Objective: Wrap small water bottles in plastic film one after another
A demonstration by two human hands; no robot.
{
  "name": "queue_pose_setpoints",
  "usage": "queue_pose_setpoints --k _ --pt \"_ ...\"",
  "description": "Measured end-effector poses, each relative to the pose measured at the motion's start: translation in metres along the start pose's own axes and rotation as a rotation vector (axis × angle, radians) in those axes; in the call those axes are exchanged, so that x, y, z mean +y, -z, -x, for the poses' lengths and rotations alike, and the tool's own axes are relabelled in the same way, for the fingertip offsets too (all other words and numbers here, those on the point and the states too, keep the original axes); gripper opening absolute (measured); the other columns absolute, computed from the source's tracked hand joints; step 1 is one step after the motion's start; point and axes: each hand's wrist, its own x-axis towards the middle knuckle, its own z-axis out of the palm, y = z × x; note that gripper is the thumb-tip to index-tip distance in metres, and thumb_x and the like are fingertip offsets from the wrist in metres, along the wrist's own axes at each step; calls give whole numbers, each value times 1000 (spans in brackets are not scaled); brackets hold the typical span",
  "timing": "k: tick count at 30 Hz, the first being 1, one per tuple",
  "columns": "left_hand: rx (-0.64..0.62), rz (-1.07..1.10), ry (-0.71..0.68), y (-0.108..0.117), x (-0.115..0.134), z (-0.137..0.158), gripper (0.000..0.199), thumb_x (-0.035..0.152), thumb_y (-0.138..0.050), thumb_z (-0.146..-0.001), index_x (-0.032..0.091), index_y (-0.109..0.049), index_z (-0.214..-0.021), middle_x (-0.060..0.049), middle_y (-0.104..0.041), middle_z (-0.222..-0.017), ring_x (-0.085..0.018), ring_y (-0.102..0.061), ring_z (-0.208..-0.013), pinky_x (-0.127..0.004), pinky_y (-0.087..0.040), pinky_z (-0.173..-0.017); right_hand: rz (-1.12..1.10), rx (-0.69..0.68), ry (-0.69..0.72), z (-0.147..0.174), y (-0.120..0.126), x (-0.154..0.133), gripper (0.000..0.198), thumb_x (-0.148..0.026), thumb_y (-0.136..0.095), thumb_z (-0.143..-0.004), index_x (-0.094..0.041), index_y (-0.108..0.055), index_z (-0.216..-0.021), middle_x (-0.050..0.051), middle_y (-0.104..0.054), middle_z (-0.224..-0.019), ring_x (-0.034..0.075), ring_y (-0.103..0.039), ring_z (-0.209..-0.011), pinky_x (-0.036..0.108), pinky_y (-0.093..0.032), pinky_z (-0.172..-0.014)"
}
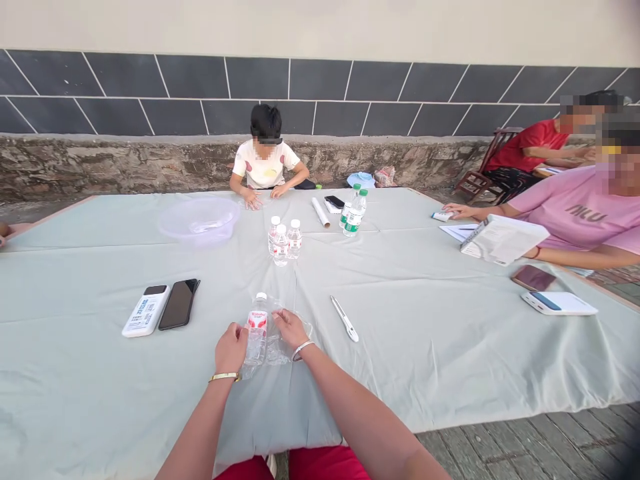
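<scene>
A clear water bottle (pixel 257 337) with a white cap and a red-and-white label is in front of me, its cap pointing away. Crinkled clear plastic film (pixel 278 350) spreads under and around it. My left hand (pixel 231 348) is closed at the bottle's left side, touching or nearly touching it; its fingertips are partly hidden. To the right of the bottle, my right hand (pixel 291 328) pinches the film between thumb and fingers, slightly apart from the bottle.
Left lie a white power bank (pixel 146 311) and a black phone (pixel 179 304); right, a white utility knife (pixel 344 319). Beyond stand three small water bottles (pixel 281 245), a translucent basin (pixel 200 220), a film roll (pixel 321 213) and green-capped bottles (pixel 355 215). Co-workers sit opposite and right.
</scene>
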Motion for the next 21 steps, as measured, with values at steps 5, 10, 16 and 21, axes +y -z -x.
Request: queue_pose_setpoints --k 5,10,16,21 --pt "-27 16 -20 -1 -2 -10 30 32 -27 -89 25 -36 -62 1 -55 -62 -16 -54 -63 -26 -37 -60 120 -8 -23 -6 -6 -10 41 -43 -55 -80 -13 -64 -107 11 -68 -103 22 -61 -97 33 -43 -89" --pt "-29 -4 -9 -5 10 -13 36 59 -34 -84 25 -39 -70 -1 -61 -69 -21 -60 -67 -29 -39 -60 324 -36 -79 -6 -12 -20 58 -46 -58 -77 -14 -54 -125 13 -64 -117 28 -54 -114 38 -36 -98" --pt "-14 -45 -15 -9 21 -19 30 47 -35 -87 25 -37 -67 0 -59 -61 -20 -58 -62 -27 -34 -57 376 -51 -45 -6 -16 -16 59 -51 -47 -83 -15 -51 -129 15 -58 -127 30 -49 -121 41 -32 -102" --pt "10 -44 -61 -10 20 -21 25 29 -33 -90 25 -37 -66 0 -59 -66 -17 -57 -65 -26 -30 -57 370 -68 -35 -6 -16 -14 59 -51 -44 -85 -16 -48 -132 14 -53 -133 28 -45 -125 40 -30 -104"
